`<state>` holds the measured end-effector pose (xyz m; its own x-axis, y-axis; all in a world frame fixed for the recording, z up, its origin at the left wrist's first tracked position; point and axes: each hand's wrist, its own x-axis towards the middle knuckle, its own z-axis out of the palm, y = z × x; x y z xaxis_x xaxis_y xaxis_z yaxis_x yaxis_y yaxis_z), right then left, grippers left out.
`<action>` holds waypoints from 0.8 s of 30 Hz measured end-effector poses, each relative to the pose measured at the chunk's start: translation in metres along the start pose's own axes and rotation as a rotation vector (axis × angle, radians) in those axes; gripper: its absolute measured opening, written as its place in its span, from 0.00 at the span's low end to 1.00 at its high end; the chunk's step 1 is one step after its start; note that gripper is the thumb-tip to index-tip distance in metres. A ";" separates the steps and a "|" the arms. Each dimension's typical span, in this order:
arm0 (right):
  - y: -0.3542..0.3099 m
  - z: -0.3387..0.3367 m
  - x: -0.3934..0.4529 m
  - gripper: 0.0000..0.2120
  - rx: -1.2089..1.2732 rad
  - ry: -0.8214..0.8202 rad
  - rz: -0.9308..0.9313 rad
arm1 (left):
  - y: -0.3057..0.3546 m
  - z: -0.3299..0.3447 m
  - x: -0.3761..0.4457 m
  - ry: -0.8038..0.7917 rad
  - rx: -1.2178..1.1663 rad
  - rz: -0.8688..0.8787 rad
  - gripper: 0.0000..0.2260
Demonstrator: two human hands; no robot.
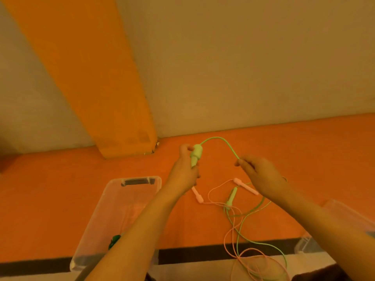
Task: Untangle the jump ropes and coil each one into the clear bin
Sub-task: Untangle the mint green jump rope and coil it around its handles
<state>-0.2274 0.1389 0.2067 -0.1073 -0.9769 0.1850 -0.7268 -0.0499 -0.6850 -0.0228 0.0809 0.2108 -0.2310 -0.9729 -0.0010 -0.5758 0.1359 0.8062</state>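
My left hand (pixel 183 171) grips a pale green jump-rope handle (pixel 196 156), lifted above the orange surface. Its green cord (pixel 221 141) arcs over to my right hand (pixel 261 175), which pinches it between fingertips. The cord runs down past the second green handle (pixel 231 196) and tangles with a pink rope (pixel 229 234). Two pink handles (pixel 197 195) (pixel 246 186) lie on the surface under my hands. The ropes trail over the front edge in loose loops (pixel 261 264). The clear bin (pixel 113 209) stands at the lower left.
A dark green object (pixel 114 240) lies in the clear bin, partly behind my left forearm. A second clear container (pixel 345 218) sits at the right edge. A black strip (pixel 203 254) runs along the front of the orange surface. An orange pillar (pixel 113 98) and a wall stand behind.
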 end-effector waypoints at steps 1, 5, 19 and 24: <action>0.001 0.002 0.002 0.10 -0.013 -0.021 -0.008 | 0.003 -0.004 0.001 0.000 0.015 0.028 0.18; 0.001 0.017 0.006 0.10 0.007 -0.109 -0.054 | 0.005 -0.012 0.012 0.034 0.068 0.098 0.09; -0.006 0.037 0.000 0.05 0.322 -0.284 0.046 | 0.017 0.009 0.020 -0.002 0.218 0.160 0.12; 0.013 0.029 -0.009 0.03 0.337 -0.383 0.146 | 0.002 -0.016 0.027 0.108 0.348 0.100 0.13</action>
<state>-0.2164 0.1408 0.1756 0.1101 -0.9815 -0.1564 -0.4580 0.0896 -0.8844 -0.0177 0.0522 0.2219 -0.2260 -0.9633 0.1451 -0.7913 0.2684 0.5494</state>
